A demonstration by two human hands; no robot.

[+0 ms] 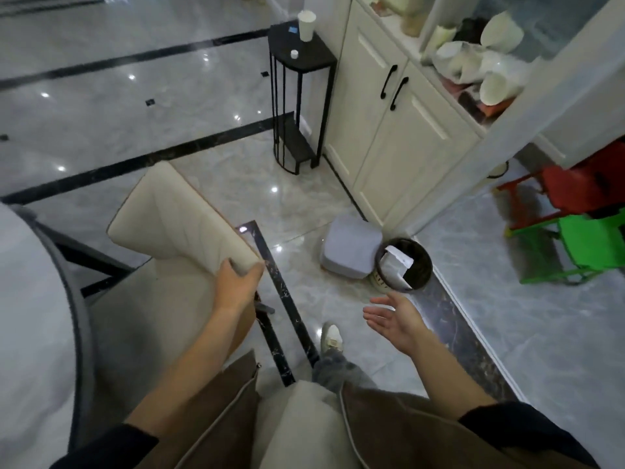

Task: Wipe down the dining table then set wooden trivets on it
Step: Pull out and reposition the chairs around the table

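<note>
The round white desk fills the near left edge. The left grip clasps the top corner of a cream chair back beside the desk. The right grip is open, palm up, above the floor. Beyond stand a dark waste bin, then a black stand bearing a paper cup.

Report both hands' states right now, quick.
Left hand: grips the top corner of the cream upholstered chair back.
Right hand: open, palm up, holding nothing.
</note>
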